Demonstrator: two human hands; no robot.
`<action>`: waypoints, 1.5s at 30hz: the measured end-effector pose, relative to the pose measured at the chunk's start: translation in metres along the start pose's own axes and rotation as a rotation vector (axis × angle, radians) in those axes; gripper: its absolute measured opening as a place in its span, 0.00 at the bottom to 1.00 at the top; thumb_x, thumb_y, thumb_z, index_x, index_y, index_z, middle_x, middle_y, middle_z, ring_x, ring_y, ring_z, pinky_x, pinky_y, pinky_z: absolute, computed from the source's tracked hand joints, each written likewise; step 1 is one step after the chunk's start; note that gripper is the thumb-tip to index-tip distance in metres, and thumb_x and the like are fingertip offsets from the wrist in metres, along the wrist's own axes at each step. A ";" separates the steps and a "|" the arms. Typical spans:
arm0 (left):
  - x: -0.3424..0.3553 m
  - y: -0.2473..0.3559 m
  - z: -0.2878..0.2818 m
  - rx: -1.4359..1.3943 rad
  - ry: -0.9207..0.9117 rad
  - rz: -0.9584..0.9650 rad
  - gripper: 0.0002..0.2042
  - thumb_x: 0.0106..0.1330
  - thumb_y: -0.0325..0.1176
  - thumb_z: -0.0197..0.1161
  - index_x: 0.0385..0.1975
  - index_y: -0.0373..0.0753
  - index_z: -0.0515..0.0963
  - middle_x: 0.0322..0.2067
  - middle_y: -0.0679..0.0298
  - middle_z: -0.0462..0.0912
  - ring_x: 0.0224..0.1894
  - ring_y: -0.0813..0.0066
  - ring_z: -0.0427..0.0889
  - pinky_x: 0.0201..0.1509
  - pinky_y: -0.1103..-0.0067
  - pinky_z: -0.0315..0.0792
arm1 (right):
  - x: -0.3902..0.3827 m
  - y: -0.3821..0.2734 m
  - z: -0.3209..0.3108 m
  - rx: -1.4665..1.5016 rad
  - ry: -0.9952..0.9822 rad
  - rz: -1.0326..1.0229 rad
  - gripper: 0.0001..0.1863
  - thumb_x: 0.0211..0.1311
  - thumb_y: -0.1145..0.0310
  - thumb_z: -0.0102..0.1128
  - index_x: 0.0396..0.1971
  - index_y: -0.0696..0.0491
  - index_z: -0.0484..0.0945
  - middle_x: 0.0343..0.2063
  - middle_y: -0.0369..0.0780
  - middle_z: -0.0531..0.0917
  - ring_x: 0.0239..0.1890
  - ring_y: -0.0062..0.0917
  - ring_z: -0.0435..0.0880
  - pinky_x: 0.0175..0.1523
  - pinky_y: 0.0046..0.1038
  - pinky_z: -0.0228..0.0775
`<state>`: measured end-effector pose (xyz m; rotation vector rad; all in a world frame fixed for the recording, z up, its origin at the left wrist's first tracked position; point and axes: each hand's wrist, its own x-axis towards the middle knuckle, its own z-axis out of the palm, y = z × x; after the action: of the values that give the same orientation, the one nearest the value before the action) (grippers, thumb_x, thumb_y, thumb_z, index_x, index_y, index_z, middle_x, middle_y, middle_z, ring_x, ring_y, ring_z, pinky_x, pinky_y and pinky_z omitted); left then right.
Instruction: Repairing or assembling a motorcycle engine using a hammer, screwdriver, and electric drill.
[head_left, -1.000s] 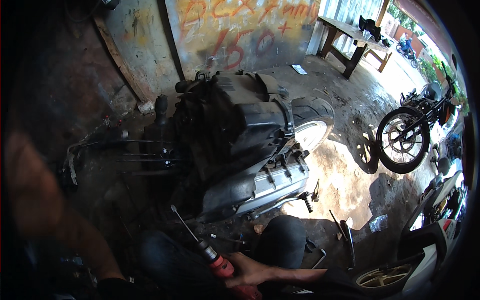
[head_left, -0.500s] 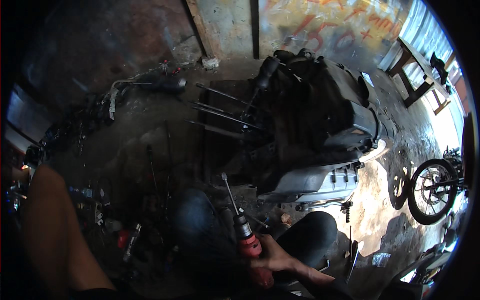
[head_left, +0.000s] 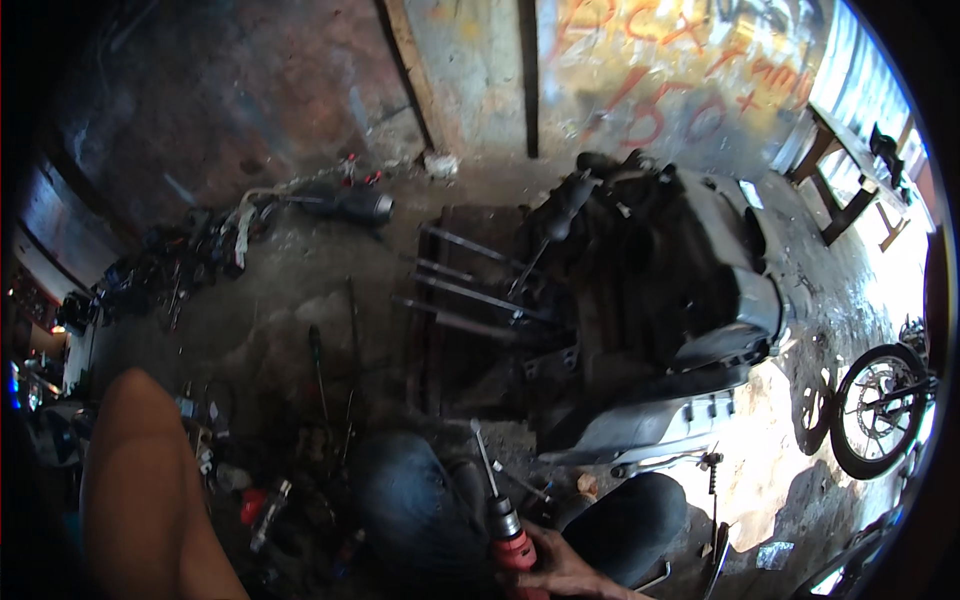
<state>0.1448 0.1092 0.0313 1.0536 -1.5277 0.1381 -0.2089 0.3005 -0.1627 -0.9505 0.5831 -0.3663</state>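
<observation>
At six o'clock, the right hand (head_left: pixel 568 568) holds a red drill (head_left: pixel 513 552) — its grip is curled around it. The drill sits between two knees in blue trousers (head_left: pixel 625 525), and its long thin bit (head_left: pixel 485 460) points up toward eleven o'clock. A bent left arm (head_left: pixel 145 480) shows at eight o'clock; the left hand is out of sight, so nobody can tell how that grip is. A big dark motorbike part (head_left: pixel 660 260) sits on the floor (head_left: pixel 290 275) at three o'clock — thin rods (head_left: pixel 480 298) stick out toward nine. A black wheel (head_left: pixel 845 430) is near four o'clock.
</observation>
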 end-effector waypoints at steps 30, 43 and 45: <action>0.053 0.023 0.137 -0.539 -0.968 -0.245 0.24 0.78 0.46 0.50 0.68 0.41 0.65 0.59 0.60 0.77 0.61 0.66 0.77 0.68 0.67 0.68 | 0.010 -0.098 0.014 0.260 0.379 0.106 0.26 0.56 0.66 0.76 0.50 0.58 0.74 0.39 0.38 0.83 0.40 0.22 0.83 0.50 0.28 0.76; 0.029 0.017 0.148 -0.948 -0.988 -0.349 0.18 0.79 0.44 0.49 0.49 0.33 0.76 0.32 0.67 0.78 0.38 0.80 0.79 0.48 0.80 0.74 | 0.027 -0.100 0.020 0.272 0.405 -0.037 0.31 0.60 0.69 0.67 0.61 0.59 0.65 0.49 0.44 0.82 0.50 0.31 0.83 0.54 0.33 0.75; 0.028 0.018 0.147 -0.930 -0.984 -0.339 0.18 0.79 0.45 0.50 0.47 0.33 0.76 0.33 0.67 0.78 0.38 0.80 0.79 0.48 0.80 0.75 | 0.029 -0.099 0.021 0.282 0.435 -0.018 0.31 0.61 0.69 0.67 0.62 0.60 0.65 0.50 0.45 0.82 0.50 0.32 0.83 0.54 0.33 0.76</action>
<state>0.0284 0.0130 0.0222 0.5706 -1.8780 -1.3773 -0.1769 0.2453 -0.0787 -0.6046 0.8918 -0.6618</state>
